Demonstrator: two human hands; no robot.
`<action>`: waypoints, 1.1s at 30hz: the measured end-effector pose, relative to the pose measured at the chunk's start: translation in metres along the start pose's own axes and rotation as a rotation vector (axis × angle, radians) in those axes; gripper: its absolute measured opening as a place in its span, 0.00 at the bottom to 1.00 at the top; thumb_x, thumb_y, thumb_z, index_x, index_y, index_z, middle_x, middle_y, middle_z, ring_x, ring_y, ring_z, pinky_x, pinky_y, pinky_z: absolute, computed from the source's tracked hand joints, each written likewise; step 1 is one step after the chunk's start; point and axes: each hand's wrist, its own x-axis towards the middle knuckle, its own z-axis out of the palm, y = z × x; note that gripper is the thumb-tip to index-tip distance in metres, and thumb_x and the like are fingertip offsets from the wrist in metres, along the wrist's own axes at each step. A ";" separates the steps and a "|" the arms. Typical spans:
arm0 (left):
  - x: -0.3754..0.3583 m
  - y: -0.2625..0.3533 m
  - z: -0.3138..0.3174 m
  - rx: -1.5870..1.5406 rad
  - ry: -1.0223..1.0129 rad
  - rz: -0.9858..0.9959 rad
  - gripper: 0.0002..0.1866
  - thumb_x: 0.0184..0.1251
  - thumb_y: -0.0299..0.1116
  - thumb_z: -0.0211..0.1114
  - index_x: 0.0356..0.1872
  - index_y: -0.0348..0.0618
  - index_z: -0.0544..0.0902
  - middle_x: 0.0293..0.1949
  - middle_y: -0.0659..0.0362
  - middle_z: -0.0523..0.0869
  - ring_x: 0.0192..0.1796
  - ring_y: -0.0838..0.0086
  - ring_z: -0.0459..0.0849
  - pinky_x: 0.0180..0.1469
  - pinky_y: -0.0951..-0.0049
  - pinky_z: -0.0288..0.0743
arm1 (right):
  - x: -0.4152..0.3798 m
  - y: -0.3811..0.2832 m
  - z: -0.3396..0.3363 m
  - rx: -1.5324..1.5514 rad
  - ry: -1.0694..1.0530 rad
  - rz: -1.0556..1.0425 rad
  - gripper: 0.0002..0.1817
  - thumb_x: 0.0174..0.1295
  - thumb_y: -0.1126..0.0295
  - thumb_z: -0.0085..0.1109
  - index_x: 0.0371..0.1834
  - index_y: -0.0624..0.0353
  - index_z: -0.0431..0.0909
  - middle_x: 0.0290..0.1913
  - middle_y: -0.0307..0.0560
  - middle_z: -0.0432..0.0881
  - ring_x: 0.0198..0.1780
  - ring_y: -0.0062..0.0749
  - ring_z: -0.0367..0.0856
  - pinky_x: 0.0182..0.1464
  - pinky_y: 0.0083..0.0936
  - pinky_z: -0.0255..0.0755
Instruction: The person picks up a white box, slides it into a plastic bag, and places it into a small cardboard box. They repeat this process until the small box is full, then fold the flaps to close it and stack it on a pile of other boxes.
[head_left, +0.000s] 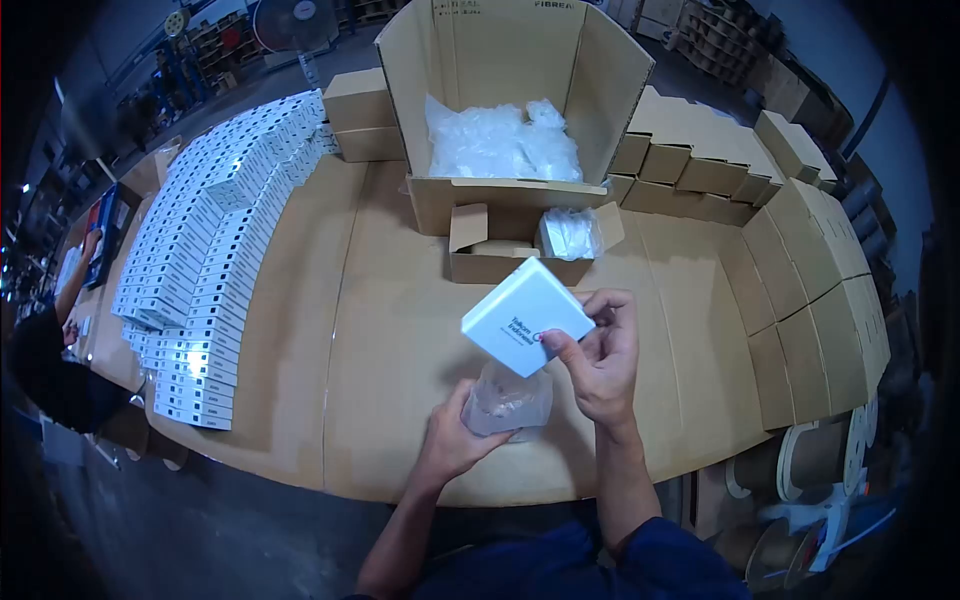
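A small white box [526, 316] with dark print on its top face is pinched between the thumb and fingers of my right hand [606, 362]. Tilted on one corner, it hangs over the mouth of a translucent plastic bag [508, 398]. My left hand [460, 436] is wrapped round that bag from the left, close above the table; the lower corner of the box overlaps the bag's mouth in this view. Just beyond the box stands an open brown carton [520, 268] with a wrapped white box [570, 235] in its right half.
At the back, a large open carton [508, 195] holds clear plastic bags [505, 142]. Rows of white boxes [200, 270] are stacked along the left, brown cartons [800, 300] along the right. Another person [55, 350] works at the far left. Cable reels [815, 460] stand low right.
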 end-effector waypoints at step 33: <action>0.007 -0.031 0.008 -0.774 0.167 -0.120 0.22 0.91 0.40 0.46 0.68 0.31 0.75 0.56 0.55 0.86 0.58 0.76 0.83 0.63 0.71 0.77 | -0.035 0.035 -0.025 0.193 -0.037 0.564 0.16 0.75 0.76 0.61 0.62 0.64 0.74 0.50 0.42 0.87 0.42 0.22 0.84 0.46 0.21 0.79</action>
